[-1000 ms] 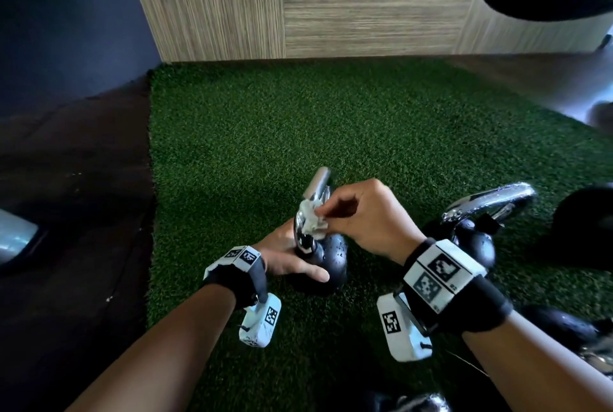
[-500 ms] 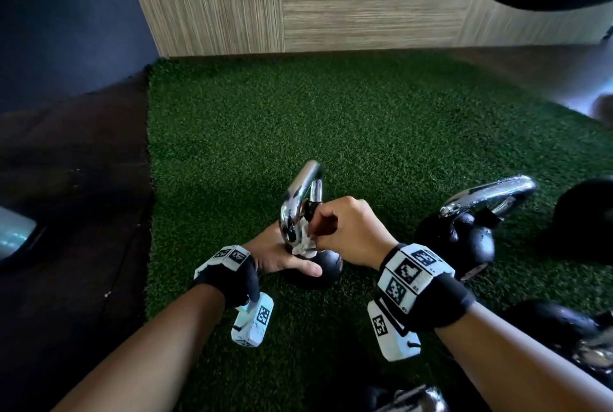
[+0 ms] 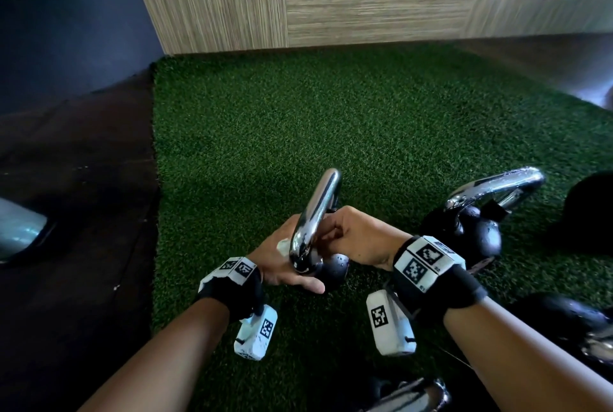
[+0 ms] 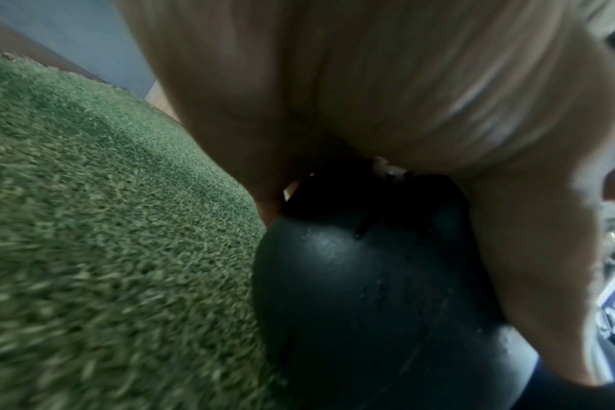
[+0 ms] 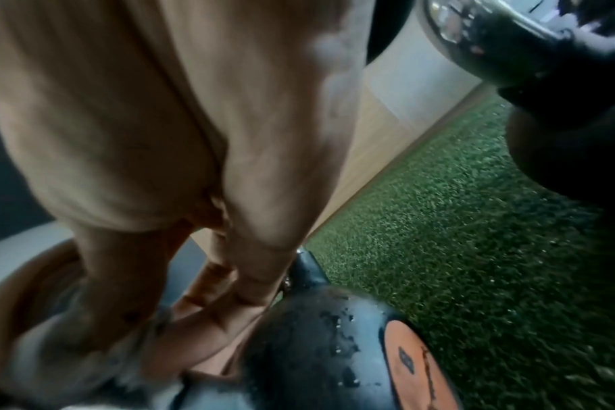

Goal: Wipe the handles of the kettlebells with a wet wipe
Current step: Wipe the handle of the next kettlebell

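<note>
A small black kettlebell (image 3: 331, 267) with a chrome handle (image 3: 316, 209) stands on the green turf, near centre. My left hand (image 3: 285, 262) cups its ball from the left, thumb lying across the front; the left wrist view shows palm and thumb of that left hand (image 4: 387, 111) wrapped on the kettlebell's ball (image 4: 362, 299). My right hand (image 3: 351, 239) is curled at the lower part of the handle, pinching a white wet wipe (image 3: 283, 246) against it. In the right wrist view the wet wipe (image 5: 99, 357) shows under the right hand's fingers (image 5: 208, 319), beside the wet kettlebell (image 5: 309, 346).
A second kettlebell (image 3: 477, 239) with a chrome handle (image 3: 497, 186) stands just right of my right wrist. More kettlebells lie at the bottom right (image 3: 564, 322) and the bottom edge (image 3: 414, 395). Dark floor (image 3: 83, 212) borders the turf (image 3: 331, 113) on the left, with a wood wall behind.
My right hand has slid the wipe down the chrome handle from its upper part to near its base. The left hand keeps its hold on the ball.
</note>
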